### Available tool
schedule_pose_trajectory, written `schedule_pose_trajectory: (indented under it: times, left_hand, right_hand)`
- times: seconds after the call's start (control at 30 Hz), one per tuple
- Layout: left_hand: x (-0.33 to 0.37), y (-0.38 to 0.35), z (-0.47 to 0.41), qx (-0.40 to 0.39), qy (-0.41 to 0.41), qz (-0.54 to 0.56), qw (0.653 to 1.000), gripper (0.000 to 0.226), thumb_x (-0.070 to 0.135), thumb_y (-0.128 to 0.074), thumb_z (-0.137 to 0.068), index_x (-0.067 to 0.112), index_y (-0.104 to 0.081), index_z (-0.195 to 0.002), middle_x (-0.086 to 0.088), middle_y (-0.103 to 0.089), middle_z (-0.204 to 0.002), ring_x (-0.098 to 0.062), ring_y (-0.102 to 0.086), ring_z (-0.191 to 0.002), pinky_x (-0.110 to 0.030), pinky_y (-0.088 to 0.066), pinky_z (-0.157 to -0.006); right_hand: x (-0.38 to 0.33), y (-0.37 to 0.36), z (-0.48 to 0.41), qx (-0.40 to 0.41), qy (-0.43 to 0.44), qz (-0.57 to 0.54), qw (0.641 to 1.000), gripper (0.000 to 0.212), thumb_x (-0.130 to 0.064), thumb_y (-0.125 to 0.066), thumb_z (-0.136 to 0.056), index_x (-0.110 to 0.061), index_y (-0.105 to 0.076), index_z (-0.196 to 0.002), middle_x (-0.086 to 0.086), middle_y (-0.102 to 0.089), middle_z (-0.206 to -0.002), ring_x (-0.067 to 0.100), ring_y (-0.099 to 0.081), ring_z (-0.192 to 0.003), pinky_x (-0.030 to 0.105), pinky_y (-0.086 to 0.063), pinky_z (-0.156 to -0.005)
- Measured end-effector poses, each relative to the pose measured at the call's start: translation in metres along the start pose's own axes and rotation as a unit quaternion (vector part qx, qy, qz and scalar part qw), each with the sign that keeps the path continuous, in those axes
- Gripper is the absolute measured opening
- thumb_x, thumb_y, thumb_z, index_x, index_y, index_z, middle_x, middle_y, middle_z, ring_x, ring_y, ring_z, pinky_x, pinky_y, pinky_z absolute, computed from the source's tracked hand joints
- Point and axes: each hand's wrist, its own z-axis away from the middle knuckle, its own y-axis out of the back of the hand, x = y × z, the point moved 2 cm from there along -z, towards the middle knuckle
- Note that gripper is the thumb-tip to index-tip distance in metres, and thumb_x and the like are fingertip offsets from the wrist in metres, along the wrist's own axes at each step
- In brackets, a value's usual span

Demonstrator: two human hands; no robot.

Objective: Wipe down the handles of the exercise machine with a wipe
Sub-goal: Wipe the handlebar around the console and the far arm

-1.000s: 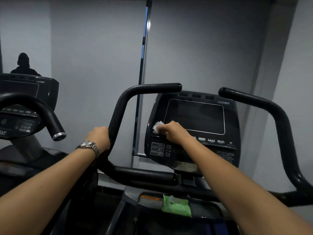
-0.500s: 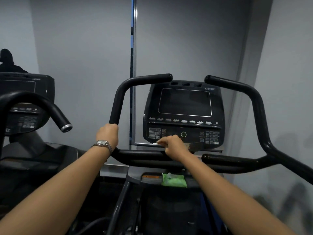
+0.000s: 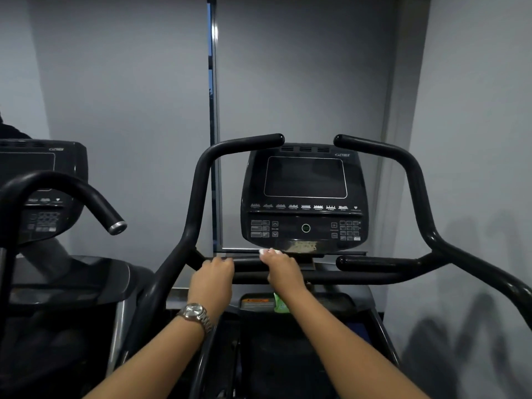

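Left hand (image 3: pixel 211 279) now lower, on inner handle (image 3: pixel 248 262)

2 grips (image 3: pixel 211 279) (image 3: pixel 283 270) | 1 wipe (image 3: pixel 270 251) | 2 consoles (image 3: pixel 305 197) (image 3: pixel 40 180) | 1 watch (image 3: pixel 194 312) | 1 pack (image 3: pixel 279 306)

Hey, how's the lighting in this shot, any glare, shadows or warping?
Head view: dim, flat light; soft shadows on the right wall, its corner leaning from wide-angle distortion; a pale glare patch low on the console; the wipe looks overexposed and blurred.
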Motion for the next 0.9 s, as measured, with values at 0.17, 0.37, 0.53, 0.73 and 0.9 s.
schedule_pose_trajectory:
  times: [0.17,0.37,0.53,0.73,0.9]
  left_hand:
    - [-0.007,-0.008,0.017,-0.007,0.007,0.012,1.0,0.02,0.009,-0.05,-0.09,0.018,-0.052,-0.109,0.001,-0.054,-0.094,-0.014,-0.05,-0.078,-0.023,-0.045,-0.064]
    - [-0.009,-0.018,0.026,-0.005,-0.006,0.022,1.0,0.014,0.015,-0.05,-0.091,0.021,-0.054,-0.103,0.005,-0.052,-0.085,-0.012,-0.054,-0.076,-0.022,-0.045,-0.061]
    - [0.01,-0.026,0.027,-0.006,-0.039,0.036,0.999,0.015,0.023,-0.049,-0.093,0.023,-0.053,-0.107,0.006,-0.055,-0.097,-0.013,-0.056,-0.089,-0.023,-0.048,-0.07]
    - [0.041,-0.025,0.006,0.012,-0.066,0.044,0.997,0.022,0.021,-0.049,-0.093,0.022,-0.055,-0.114,0.004,-0.054,-0.104,-0.013,-0.051,-0.098,-0.024,-0.048,-0.074]
    - [0.066,-0.011,-0.032,0.033,-0.098,0.026,0.994,0.024,0.018,-0.049,-0.093,0.02,-0.055,-0.116,0.0,-0.054,-0.115,-0.016,-0.047,-0.107,-0.025,-0.045,-0.079]
  right_hand:
    - [0.003,-0.016,0.017,0.039,0.008,-0.046,0.998,0.067,0.017,-0.04,-0.084,-0.014,-0.042,-0.143,0.002,-0.035,-0.152,0.015,-0.023,-0.144,0.035,-0.042,-0.106]
    - [0.01,-0.004,0.015,0.082,-0.155,-0.129,0.976,0.059,0.012,-0.038,-0.088,-0.014,-0.046,-0.14,0.008,-0.038,-0.15,0.02,-0.031,-0.141,0.029,-0.03,-0.11]
    - [0.012,-0.009,0.03,0.03,-0.047,-0.097,0.994,0.053,0.013,-0.041,-0.084,-0.01,-0.059,-0.128,0.003,-0.047,-0.145,0.021,-0.045,-0.132,0.036,-0.04,-0.106]
    - [0.025,0.006,0.021,0.043,-0.121,-0.178,0.976,0.05,0.012,-0.045,-0.08,-0.015,-0.07,-0.114,0.007,-0.066,-0.122,0.019,-0.058,-0.118,0.024,-0.039,-0.106]
    - [0.045,0.043,-0.001,-0.044,-0.133,-0.227,0.964,0.034,0.011,-0.054,-0.081,-0.01,-0.076,-0.094,0.007,-0.073,-0.099,0.013,-0.066,-0.087,0.024,-0.054,-0.081]
